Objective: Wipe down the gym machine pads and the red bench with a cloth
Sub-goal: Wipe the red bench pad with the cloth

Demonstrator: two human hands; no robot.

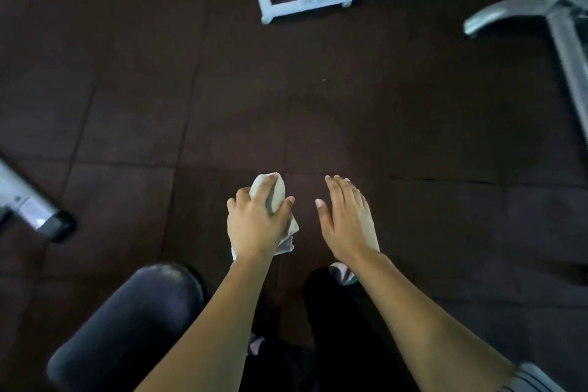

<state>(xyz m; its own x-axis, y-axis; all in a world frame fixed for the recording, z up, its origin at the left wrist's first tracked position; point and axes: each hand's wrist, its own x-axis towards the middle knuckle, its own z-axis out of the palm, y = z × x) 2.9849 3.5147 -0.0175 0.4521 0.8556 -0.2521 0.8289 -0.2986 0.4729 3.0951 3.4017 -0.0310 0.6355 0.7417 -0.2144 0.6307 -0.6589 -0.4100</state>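
Floor [350, 111]: dark rubber tiles fill most of my view; no red bench visible.
Black pad [127, 321]: rounded, glossy, low on my left, beside the left forearm; I judge it the nearest surface to wipe.
Left hand [257, 223]: fingers clamped around the cloth [276, 192], held in the air above the floor.
Right hand [346, 219]: empty, fingers straight and slightly apart.
Advice: I'd flatten the cloth under the palm and wipe the pad in overlapping strokes.

Two hands [299, 223] — one cloth [276, 192]
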